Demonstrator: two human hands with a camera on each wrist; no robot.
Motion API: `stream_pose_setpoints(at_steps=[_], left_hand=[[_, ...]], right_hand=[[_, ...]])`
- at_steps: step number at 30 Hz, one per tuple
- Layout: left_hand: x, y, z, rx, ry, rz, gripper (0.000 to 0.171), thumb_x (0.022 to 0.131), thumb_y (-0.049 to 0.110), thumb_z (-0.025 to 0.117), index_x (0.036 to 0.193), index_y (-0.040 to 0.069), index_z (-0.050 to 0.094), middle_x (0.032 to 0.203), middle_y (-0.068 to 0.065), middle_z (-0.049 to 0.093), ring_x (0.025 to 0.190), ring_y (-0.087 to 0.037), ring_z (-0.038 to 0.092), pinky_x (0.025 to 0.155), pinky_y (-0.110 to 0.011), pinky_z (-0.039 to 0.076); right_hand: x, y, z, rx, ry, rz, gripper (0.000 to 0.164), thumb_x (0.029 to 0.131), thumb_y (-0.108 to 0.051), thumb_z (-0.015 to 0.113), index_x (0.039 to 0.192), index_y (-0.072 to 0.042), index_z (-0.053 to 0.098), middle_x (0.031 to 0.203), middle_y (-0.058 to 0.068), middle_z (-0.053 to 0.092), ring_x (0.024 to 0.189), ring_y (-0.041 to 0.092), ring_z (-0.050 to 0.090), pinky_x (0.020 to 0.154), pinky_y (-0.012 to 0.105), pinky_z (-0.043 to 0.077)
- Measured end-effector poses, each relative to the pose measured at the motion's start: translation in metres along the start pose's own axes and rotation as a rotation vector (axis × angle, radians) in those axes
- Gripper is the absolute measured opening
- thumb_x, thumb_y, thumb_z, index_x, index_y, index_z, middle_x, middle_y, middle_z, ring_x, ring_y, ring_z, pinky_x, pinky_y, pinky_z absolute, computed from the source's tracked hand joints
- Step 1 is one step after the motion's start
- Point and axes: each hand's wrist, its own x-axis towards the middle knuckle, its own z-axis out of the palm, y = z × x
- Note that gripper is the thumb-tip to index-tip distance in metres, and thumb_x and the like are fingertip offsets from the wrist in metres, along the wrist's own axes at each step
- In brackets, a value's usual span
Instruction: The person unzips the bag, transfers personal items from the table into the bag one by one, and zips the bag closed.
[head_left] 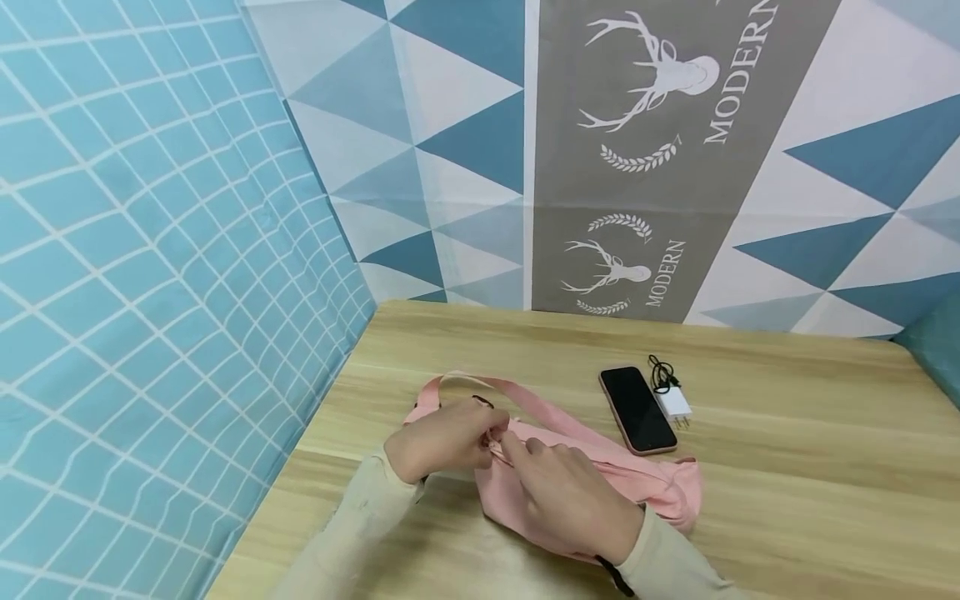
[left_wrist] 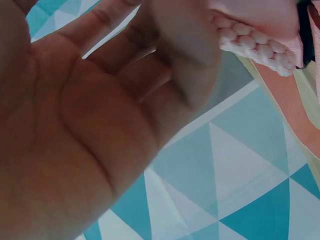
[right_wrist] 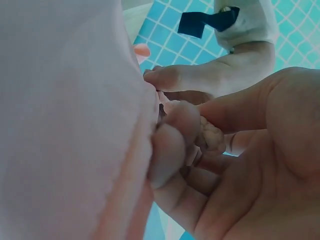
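Note:
A pink cloth bag [head_left: 506, 492] lies on the wooden table, its flat strap [head_left: 551, 412] looped behind it. At the bag's left end, my left hand [head_left: 450, 435] pinches the upper edge, its fingertips partly hidden in the head view. My right hand [head_left: 566, 492] reaches over the bag's front and meets the left one at that edge. The right wrist view shows its thumb and fingers gripping a thick braided pull [right_wrist: 212, 137] beside the bag's cloth. A pink braided piece [left_wrist: 255, 45] also appears past my left fingers in the left wrist view.
Behind the bag, a phone [head_left: 637, 408] lies with its dark screen up. Beside it are a white charger plug [head_left: 675, 402] and a short black cable [head_left: 662, 375]. Patterned cloth walls [head_left: 450, 167] border the table [head_left: 810, 433] at the back and left.

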Motion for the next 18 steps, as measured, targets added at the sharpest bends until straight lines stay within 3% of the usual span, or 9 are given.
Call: stream_pose_setpoints(at_steps=[6,11,18], left_hand=[[0.005,0.003,0.003,0.040,0.023,-0.039,0.025,0.070,-0.002,0.069,0.076,0.018,0.054,0.063,0.011,0.039,0.059,-0.005,0.037,0.053,-0.019,0.030],[0.005,0.003,0.005,0.057,0.042,-0.022,0.027,0.068,-0.005,0.068,0.076,0.017,0.053,0.064,0.010,0.038,0.060,-0.006,0.036,0.054,-0.019,0.030],[0.004,0.000,0.005,0.039,0.092,-0.022,0.026,0.069,-0.012,0.058,0.068,0.014,0.050,0.064,0.010,0.030,0.059,-0.004,0.029,0.054,-0.018,0.024]], right_hand=[[-0.001,0.008,-0.001,0.110,-0.003,0.037,0.013,0.096,-0.002,0.048,0.101,-0.014,0.046,0.060,-0.010,0.036,0.048,0.004,0.034,0.043,0.022,0.027],[-0.004,0.007,0.002,0.121,0.039,0.023,0.007,0.098,-0.006,0.048,0.098,-0.012,0.045,0.061,-0.011,0.036,0.049,0.003,0.035,0.043,0.022,0.028],[-0.013,0.007,0.001,0.093,0.081,-0.003,0.015,0.096,-0.004,0.047,0.088,-0.014,0.041,0.064,-0.012,0.031,0.048,0.002,0.028,0.041,0.019,0.024]])
